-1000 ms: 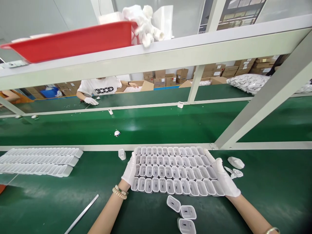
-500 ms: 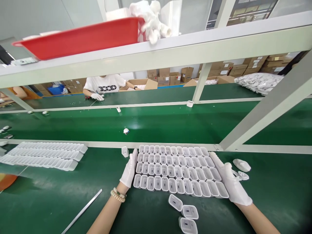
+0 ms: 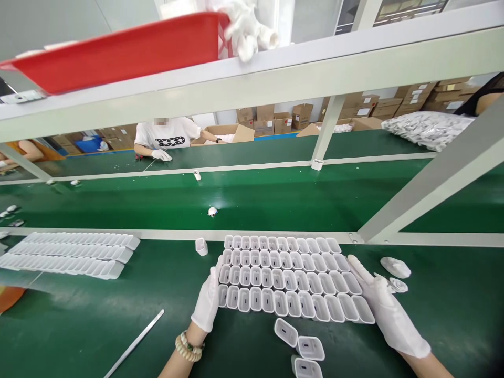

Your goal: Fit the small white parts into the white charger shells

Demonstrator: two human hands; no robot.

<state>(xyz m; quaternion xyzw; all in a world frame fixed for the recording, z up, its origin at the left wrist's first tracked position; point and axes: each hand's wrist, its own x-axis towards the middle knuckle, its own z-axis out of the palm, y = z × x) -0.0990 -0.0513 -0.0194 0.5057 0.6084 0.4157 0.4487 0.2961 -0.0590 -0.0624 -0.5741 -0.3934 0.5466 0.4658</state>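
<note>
Several rows of small white plastic shells form a block on the green table in front of me. My left hand, in a white glove, lies flat against the block's left end, fingers straight and together. On the block's right end rests my gloved right hand, fingers stretched out along the last shells. Neither hand grips anything. Three loose white shells lie just in front of the block.
Another set of white shell rows sits at the left. One single shell stands by the block's far left corner. A metal strip lies front left. White scraps lie right. Beyond a rail runs a green belt; a person works across it.
Both hands have slid toward me along the ends of the block, the left one now at the near left corner. The view has shifted slightly.
</note>
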